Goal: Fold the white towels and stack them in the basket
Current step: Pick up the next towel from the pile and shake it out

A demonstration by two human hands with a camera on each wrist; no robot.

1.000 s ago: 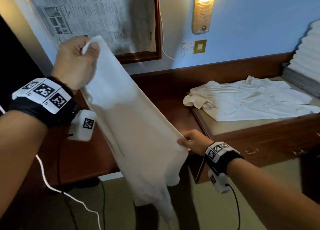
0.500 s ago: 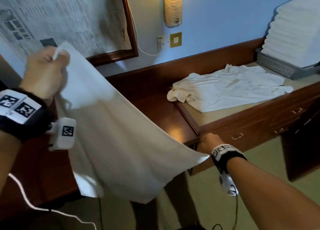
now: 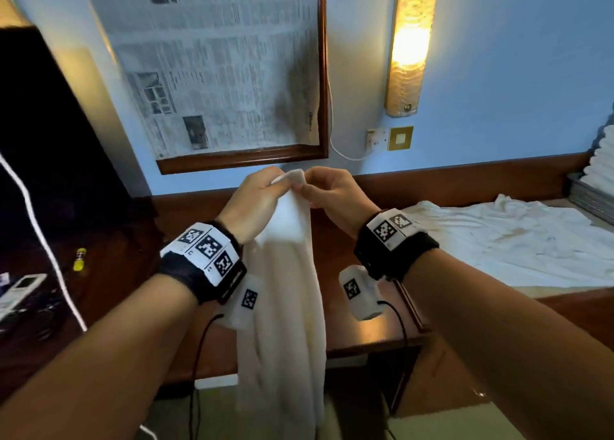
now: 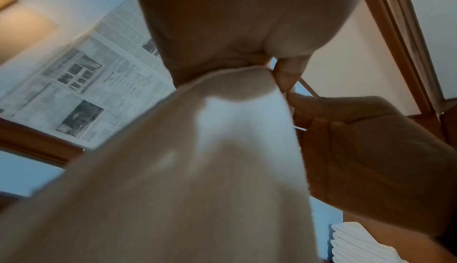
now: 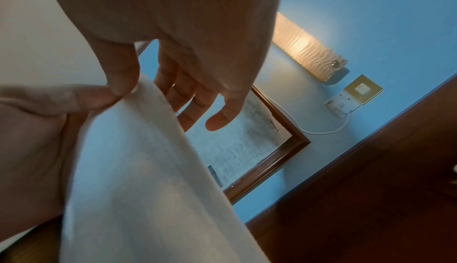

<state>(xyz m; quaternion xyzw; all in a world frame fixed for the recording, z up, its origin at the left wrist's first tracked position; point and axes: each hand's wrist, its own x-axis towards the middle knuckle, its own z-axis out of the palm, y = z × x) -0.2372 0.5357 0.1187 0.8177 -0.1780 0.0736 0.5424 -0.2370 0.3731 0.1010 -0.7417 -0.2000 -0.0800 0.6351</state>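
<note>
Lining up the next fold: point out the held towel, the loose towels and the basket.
held towel (image 3: 285, 273), head view, hanging middle.
loose towels (image 3: 505, 240), head view, crumpled middle.
basket (image 3: 588, 200), head view, its side wall.

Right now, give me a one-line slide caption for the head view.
Both hands, left hand and right hand, pinch the white towel at its top, hanging above the desk.

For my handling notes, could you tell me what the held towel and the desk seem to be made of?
Towel: looks like soft woven cloth, white and matte; it hangs in limp folds from both pinching hands. Desk: apparently dark reddish wood or veneer, glossy; lamplight reflects off its top.
</note>
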